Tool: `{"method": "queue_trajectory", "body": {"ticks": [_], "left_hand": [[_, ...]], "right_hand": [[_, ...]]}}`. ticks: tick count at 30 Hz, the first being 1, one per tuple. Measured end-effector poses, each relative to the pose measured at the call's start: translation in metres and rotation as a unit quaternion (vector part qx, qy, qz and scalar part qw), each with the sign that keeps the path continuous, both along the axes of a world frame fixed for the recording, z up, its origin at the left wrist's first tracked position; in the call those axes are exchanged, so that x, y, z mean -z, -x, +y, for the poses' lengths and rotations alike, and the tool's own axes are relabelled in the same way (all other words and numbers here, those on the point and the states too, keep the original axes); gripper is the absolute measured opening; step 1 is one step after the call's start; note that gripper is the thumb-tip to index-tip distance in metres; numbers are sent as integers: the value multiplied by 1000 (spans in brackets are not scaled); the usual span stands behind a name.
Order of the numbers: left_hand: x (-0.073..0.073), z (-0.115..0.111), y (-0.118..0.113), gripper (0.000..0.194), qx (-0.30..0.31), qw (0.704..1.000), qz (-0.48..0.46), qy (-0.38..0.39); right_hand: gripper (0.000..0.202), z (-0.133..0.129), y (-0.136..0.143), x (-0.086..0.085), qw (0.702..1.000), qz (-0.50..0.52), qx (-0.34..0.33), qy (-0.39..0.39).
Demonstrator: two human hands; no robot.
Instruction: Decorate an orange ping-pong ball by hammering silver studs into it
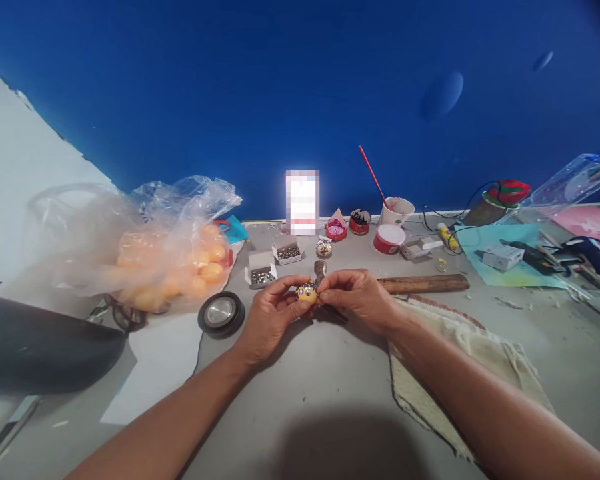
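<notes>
My left hand (pixel 275 313) holds a small yellow ball (pixel 307 293) with shiny metal tacks set in its surface, thumb in front and fingers behind. Against the ball's right side, my right hand (pixel 363 298) has thumb and forefinger pinched together; whatever is between them is too small to make out. Just behind the hands lies a hammer, its metal head (pixel 321 269) partly covered and its wooden handle (pixel 425 284) stretching right. Two small open boxes of tacks, one nearer (pixel 261 273) and one farther (pixel 289 251), stand behind my left hand. A silver-studded ball (pixel 324 248) sits beyond the hammer head.
A clear bag of yellow balls (pixel 200 260) and a black round disc (pixel 221 314) are at left. A lit screen (pixel 303 202) stands by the blue wall. Red-and-white tub (pixel 389 238), paper cup (pixel 397 211) and cloth (pixel 460 367) are at right.
</notes>
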State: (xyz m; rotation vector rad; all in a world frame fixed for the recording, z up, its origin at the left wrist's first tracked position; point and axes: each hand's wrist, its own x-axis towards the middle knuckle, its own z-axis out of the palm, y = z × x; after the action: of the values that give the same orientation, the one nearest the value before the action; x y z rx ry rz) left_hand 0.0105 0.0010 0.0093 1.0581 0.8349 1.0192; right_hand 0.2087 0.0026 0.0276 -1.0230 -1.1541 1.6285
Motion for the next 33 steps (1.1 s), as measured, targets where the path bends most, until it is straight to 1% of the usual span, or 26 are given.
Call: {"method": "queue_trajectory", "body": {"ticks": [4,8,14,20,22,25,27,30,33], "left_hand": [[0,0,0,44,-1,1000,8,-2],[1,-1,0,46,6,1000,11,-2],[-2,-3,-1,47,-3,1000,25,1],[-4,-4,-1,44,-15,999,36,-4],[-4,-5,-1,39,-32,998,51,-27],[-5,-8,-3,30,-76,989,75,-102],[-6,-9,-4,26,-92,982,84,-142],[-5,-11,-5,24,-96,978,89,-160],[-5,-12,-4,23,-102,976,88,-173]], "right_hand": [[29,-1,-1,0,1000,-14,7,7],[32,-1,-2,0,1000,-16,-4,12],[32,0,-2,-1,999,-32,-7,15],[28,-1,-3,-2,997,-80,7,-8],[25,-2,-3,-1,996,-90,9,-13],[21,-3,-1,-1,997,-77,2,-8],[19,-3,0,-1,998,-60,-3,-3],[18,-5,3,-2,999,-49,-1,1],[16,-6,5,-4,999,-46,15,-8]]}}
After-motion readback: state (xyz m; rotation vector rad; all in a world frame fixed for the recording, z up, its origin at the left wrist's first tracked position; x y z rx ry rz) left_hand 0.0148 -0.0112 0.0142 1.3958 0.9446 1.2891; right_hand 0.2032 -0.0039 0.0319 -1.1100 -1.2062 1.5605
